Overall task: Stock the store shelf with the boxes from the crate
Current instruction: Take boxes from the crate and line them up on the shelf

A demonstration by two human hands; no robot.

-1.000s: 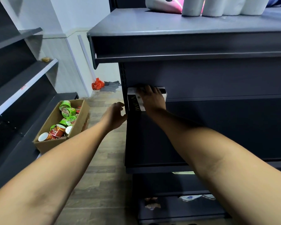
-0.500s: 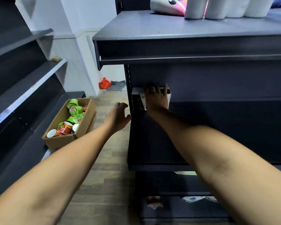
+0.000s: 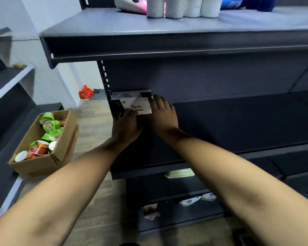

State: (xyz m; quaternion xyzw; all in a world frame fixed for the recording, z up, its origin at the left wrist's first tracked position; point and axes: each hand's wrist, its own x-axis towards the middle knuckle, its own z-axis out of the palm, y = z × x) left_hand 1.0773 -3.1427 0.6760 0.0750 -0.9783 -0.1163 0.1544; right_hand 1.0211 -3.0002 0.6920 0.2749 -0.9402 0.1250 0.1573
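A white and black box (image 3: 133, 101) lies at the back left corner of the dark middle shelf (image 3: 238, 125). My left hand (image 3: 126, 126) touches the box's near edge with straight fingers. To the box's right, my right hand (image 3: 163, 115) lies flat against its side, fingers straight and pointing at the back wall. Neither hand is curled round the box.
A cardboard box (image 3: 43, 162) with several noodle cups sits on the low left shelf. White rolls (image 3: 183, 6) stand on the top shelf. A pale green pack (image 3: 180, 174) lies on the shelf below. A red bag (image 3: 85, 92) is on the floor far back.
My left hand came in from the aisle to the box's front edge. My right hand slid off the box's top to its right side. The box's top now shows.
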